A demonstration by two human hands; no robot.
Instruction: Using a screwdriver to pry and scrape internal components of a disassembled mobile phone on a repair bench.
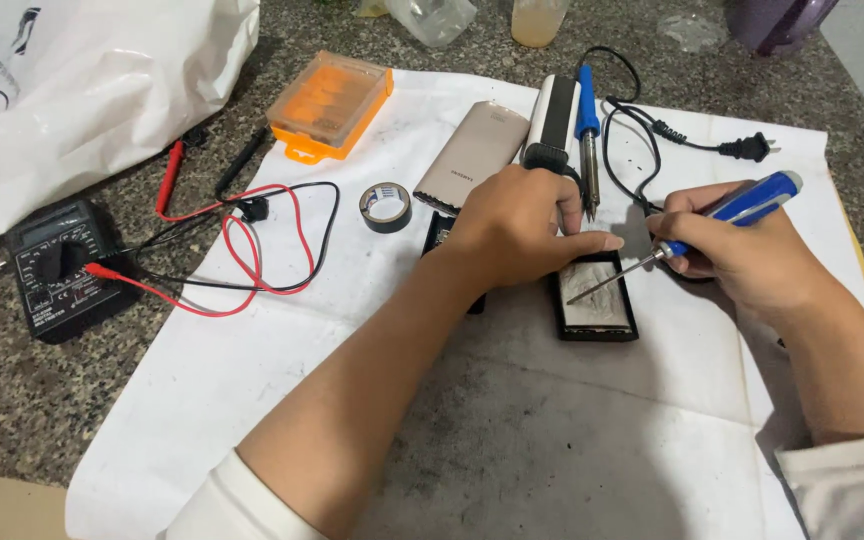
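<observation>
Our left hand point(517, 222) presses the black tray point(597, 300); our right hand point(742, 250) grips a blue screwdriver point(712, 225), its tip inside the tray.

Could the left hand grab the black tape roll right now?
Probably yes. The left hand rests on the black device, and the black tape roll lies close beside it on the white paper, with nothing between them.

Home repair bench: I worked at a granite counter point(12, 400) under white paper point(572, 450), with multimeter point(57, 265), soldering iron point(589, 140), insulating tape point(386, 207).
</observation>
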